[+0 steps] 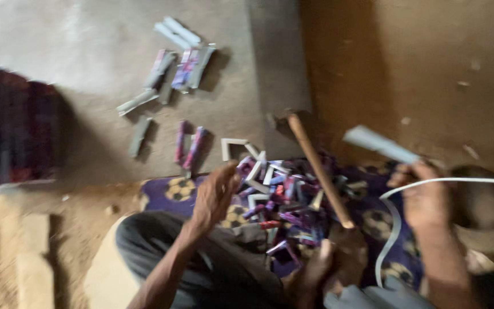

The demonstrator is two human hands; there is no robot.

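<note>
Bare grey-brown earthen floor (87,46), dimly lit. Brown mud wall (418,63) at right. Dark red patterned woven cloth (7,131) lies at left edge.

The cloth (178,191) is purple, patterned with pale yellow and black football shapes. On it, the pile of folded strips (284,200) mixes purple, pink, red and white. The folded strips on the floor (187,68) are grey with pink and purple print. The stick (318,166) is light brown, the cord (393,229) white, the floor (98,46) dull grey-brown, the trousers (161,240) dark grey.
</note>
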